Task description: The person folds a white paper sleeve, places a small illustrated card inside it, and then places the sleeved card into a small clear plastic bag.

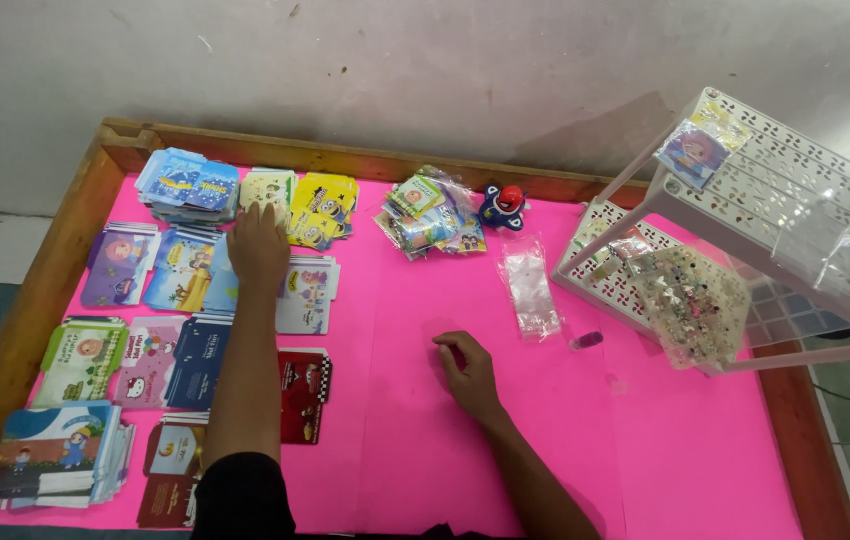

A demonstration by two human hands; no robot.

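The left hand [257,245] lies flat, fingers spread, on the flat card packs [297,292] just below the yellow pack pile [323,208], gripping nothing yet; the right hand [467,370], loosely curled and empty, rests on the pink bench [685,460] well right of that pile; judged, a pack is being picked, needing fingers to close.
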